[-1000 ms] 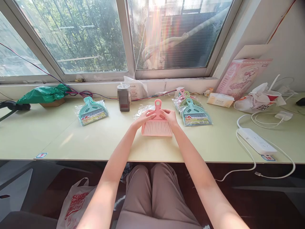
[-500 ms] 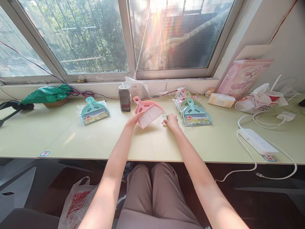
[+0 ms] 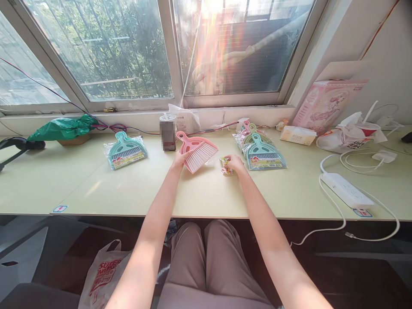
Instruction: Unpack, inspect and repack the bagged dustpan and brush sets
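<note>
Seated at the pale green bench [image 3: 128, 193], window ahead. My left hand [image 3: 179, 159] has the pink dustpan-and-brush set [image 3: 197, 152], fingers closed around its near left edge, and carries it tilted off the bench top, handle pointing up-left toward the blurred cup [image 3: 168, 134]. A second ago both hands were on this set as it lay flat and square in front of me; now it is swung left and raised, and my right hand [image 3: 234, 162] has come away from it. That hand is now over to the right, fingers pinching a small printed label card [image 3: 226, 165] low against the bench, just beside the stack of wrapped sets [image 3: 261, 150]. My reading: the pink set is out of its wrapper and its card is parted from it, so the unpacking of this one looks about done. A clear film, probably the empty wrapper, seems to lie under and behind the pink set, but glare makes it hard to be sure. One wrapped teal set [image 3: 126, 151] sits apart on the left. Further right, a tissue box [image 3: 298, 134], a white power strip [image 3: 346, 190] with trailing cord. A green bag [image 3: 61, 127] rests by the sill.
</note>
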`<state>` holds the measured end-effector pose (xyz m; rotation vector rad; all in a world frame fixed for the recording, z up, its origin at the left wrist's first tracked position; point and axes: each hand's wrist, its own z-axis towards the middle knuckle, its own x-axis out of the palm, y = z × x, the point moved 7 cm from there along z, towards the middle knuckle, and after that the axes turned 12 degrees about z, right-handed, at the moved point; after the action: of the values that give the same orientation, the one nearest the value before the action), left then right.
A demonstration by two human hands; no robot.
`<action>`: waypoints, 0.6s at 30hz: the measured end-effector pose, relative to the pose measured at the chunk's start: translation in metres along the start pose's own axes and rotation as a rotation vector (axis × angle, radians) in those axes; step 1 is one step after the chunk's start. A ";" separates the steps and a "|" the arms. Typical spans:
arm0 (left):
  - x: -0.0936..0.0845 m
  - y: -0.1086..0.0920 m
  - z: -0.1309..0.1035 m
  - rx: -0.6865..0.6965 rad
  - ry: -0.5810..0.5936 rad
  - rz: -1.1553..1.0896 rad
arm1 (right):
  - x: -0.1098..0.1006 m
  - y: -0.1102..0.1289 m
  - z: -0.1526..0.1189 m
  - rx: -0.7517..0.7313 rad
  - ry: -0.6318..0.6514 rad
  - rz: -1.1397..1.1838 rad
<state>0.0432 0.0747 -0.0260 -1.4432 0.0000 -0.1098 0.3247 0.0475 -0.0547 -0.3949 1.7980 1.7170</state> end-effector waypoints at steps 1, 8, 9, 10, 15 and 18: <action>0.000 -0.001 0.000 0.010 0.004 -0.003 | 0.001 0.000 0.000 -0.003 0.011 0.021; -0.001 -0.008 -0.003 0.055 -0.001 0.001 | -0.014 0.003 -0.005 -0.031 -0.227 0.373; -0.001 -0.008 -0.003 0.059 -0.007 -0.001 | -0.019 0.001 -0.005 -0.015 -0.280 0.481; -0.001 -0.008 -0.003 0.063 -0.014 -0.005 | -0.022 0.000 -0.004 0.000 -0.302 0.612; 0.001 -0.004 0.000 0.089 -0.037 -0.037 | -0.009 0.007 0.000 0.113 -0.131 1.347; 0.002 0.000 0.002 0.073 -0.061 -0.073 | 0.004 0.022 -0.007 0.102 -0.045 1.484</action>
<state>0.0456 0.0766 -0.0256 -1.3737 -0.1055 -0.1241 0.3072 0.0440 -0.0398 1.3552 2.2450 2.3590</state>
